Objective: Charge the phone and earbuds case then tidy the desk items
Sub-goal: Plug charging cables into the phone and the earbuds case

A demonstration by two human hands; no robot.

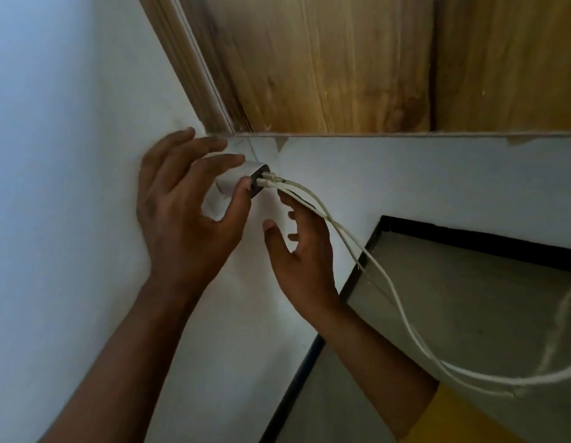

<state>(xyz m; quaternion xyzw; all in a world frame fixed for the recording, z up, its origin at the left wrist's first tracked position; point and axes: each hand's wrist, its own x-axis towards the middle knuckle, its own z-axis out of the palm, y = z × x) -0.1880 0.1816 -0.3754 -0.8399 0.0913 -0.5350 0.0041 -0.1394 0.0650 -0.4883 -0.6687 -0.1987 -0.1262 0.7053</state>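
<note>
A: Left hand (185, 199)?
B: Thumb and fingers pinching the white charger (237, 183) against the wall (70, 155).
A: Right hand (301, 247)?
B: Loose, fingers spread, gripping nothing, two white cables (344, 238) running across it from the charger's ports.
A: Step?
B: Probably seating the charger. Next: free ends to phone and earbuds case, neither visible.

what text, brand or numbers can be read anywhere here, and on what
None can be read.
Charger: white body and dark face, no print that shows.
Cables: plain white, no marking.
Wall and wood panel: bare, no label or sign.
Left hand holds the charger and covers part of it, so any print there is hidden.
</note>
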